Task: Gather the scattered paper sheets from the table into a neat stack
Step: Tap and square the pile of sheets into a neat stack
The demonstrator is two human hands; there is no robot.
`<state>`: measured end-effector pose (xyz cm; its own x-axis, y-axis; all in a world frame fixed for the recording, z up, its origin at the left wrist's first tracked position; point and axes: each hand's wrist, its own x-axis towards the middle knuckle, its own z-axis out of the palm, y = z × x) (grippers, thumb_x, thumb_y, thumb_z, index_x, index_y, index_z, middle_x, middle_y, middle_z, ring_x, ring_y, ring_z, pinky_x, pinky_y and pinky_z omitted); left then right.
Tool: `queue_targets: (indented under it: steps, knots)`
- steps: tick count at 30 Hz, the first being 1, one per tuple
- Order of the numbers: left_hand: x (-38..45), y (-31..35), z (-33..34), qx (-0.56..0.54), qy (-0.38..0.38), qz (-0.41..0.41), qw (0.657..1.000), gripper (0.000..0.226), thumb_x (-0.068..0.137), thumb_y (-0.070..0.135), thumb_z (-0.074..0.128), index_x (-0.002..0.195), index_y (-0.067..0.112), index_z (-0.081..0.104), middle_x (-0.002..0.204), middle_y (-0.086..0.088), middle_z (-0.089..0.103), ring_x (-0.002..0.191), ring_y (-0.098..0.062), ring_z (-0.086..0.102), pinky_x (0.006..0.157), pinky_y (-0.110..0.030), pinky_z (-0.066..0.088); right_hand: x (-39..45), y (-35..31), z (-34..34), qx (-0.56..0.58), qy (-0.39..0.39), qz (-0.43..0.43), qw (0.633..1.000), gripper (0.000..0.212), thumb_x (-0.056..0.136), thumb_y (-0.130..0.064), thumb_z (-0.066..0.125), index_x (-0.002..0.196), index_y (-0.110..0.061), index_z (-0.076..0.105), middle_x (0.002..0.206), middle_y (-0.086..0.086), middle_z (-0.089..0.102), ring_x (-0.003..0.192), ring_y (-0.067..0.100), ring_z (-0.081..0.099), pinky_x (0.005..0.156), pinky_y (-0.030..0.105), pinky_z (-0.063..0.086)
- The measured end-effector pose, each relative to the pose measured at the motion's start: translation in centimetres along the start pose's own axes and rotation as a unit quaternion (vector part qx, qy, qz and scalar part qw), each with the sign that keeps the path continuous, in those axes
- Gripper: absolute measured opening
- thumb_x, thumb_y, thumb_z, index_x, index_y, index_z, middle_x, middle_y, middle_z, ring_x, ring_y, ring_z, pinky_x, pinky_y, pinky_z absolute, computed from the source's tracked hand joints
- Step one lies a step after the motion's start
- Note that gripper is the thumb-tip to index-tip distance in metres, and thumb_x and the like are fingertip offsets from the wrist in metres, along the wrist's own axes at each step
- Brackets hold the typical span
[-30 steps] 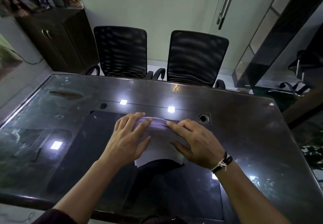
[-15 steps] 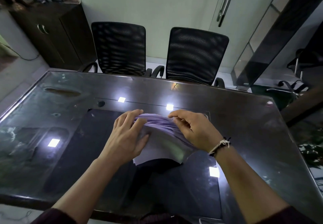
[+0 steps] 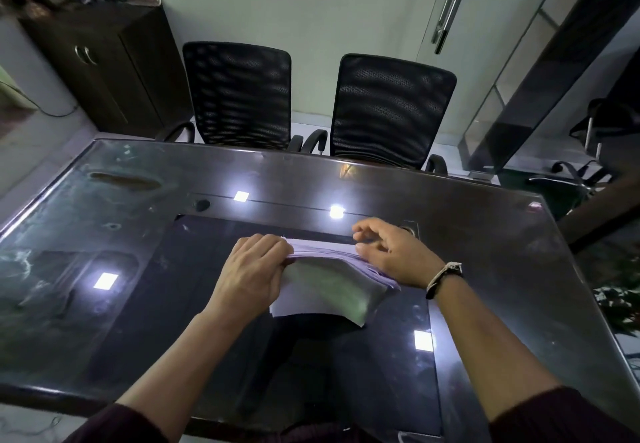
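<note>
A stack of white paper sheets (image 3: 329, 287) stands tilted on its near edge on the dark glass table (image 3: 138, 269), its top edge raised between my hands. My left hand (image 3: 254, 271) grips the stack's left upper edge, fingers curled over the top. My right hand (image 3: 391, 252) holds the right upper edge, fingers bent over the sheets' top; a corded bracelet sits at that wrist. The sheets fan slightly along the top and right side, and their far faces are hidden.
Two black mesh office chairs (image 3: 242, 96) (image 3: 391, 110) stand at the table's far edge. A dark wooden cabinet (image 3: 104, 68) is at the back left. A round cable hole (image 3: 202, 204) sits left of the hands. Ceiling lights reflect in the glass.
The stack has been lifted from lying flat to standing tilted on its near edge. My right hand moved from on top of the sheets to their right upper edge.
</note>
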<state>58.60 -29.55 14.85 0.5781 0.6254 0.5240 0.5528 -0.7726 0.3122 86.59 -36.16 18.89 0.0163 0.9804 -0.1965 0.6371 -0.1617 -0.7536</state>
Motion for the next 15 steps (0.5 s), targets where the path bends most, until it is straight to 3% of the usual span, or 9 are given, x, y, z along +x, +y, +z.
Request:
queue_targets:
  steps: [2,4,8,10,11,15]
  knots:
    - [0.4,-0.4,0.4,0.002,0.0,-0.006,1.0,0.023,0.084,0.0,0.049,0.091,0.01,0.068,0.087,0.002,0.063,0.073,-0.027,0.054,0.073,-0.035,0.043,0.0,1.4,-0.2,0.082,-0.024,0.022,0.996,0.043,0.09,-0.059,0.058,0.122,-0.03,0.066,0.122,-0.011,0.07,0.112,0.011,0.068,0.103,0.043,0.052]
    - [0.7,-0.5,0.6,0.0,-0.002,-0.001,1.0,0.021,0.087,0.002,0.049,0.09,0.01,0.069,0.087,0.002,0.064,0.073,-0.026,0.052,0.072,-0.036,0.043,-0.4,2.7,0.0,0.185,-0.064,0.028,0.98,0.057,0.091,-0.067,0.05,0.124,-0.025,0.07,0.128,-0.005,0.07,0.123,0.014,0.063,0.112,0.043,0.043]
    - [1.0,-0.8,0.7,0.001,-0.004,0.014,1.0,0.016,0.088,0.001,0.055,0.09,0.01,0.068,0.089,0.002,0.065,0.073,-0.025,0.053,0.074,-0.034,0.042,-1.4,5.5,0.6,0.331,-0.066,0.031,0.941,0.059,0.095,-0.055,0.048,0.136,-0.015,0.063,0.138,0.008,0.065,0.136,0.031,0.053,0.115,0.054,0.035]
    - [0.9,-1.1,1.0,0.003,-0.017,0.021,1.0,0.022,0.08,-0.007,0.06,0.09,0.011,0.068,0.091,0.002,0.066,0.074,-0.026,0.056,0.076,-0.038,0.045,-1.7,6.6,0.7,0.364,-0.042,0.03,0.93,0.056,0.097,-0.047,0.044,0.14,-0.014,0.057,0.142,0.009,0.062,0.141,0.033,0.047,0.115,0.049,0.036]
    - [1.0,-1.3,1.2,0.004,-0.027,0.026,0.999,0.026,0.076,-0.009,0.062,0.09,0.011,0.068,0.091,0.003,0.066,0.075,-0.027,0.057,0.076,-0.039,0.046,-1.8,6.8,0.7,0.373,-0.041,0.027,0.926,0.063,0.094,-0.055,0.049,0.143,-0.015,0.053,0.145,0.007,0.059,0.144,0.03,0.045,0.115,0.042,0.038]
    - [1.6,-1.7,2.7,0.004,-0.043,0.037,0.998,0.028,0.076,-0.01,0.066,0.09,0.014,0.068,0.092,0.005,0.066,0.075,-0.026,0.057,0.077,-0.039,0.047,-1.6,7.4,0.7,0.35,-0.106,-0.02,0.931,0.128,0.06,-0.086,0.071,0.157,-0.015,0.026,0.163,0.0,0.037,0.152,0.009,0.029,0.122,0.028,0.026]
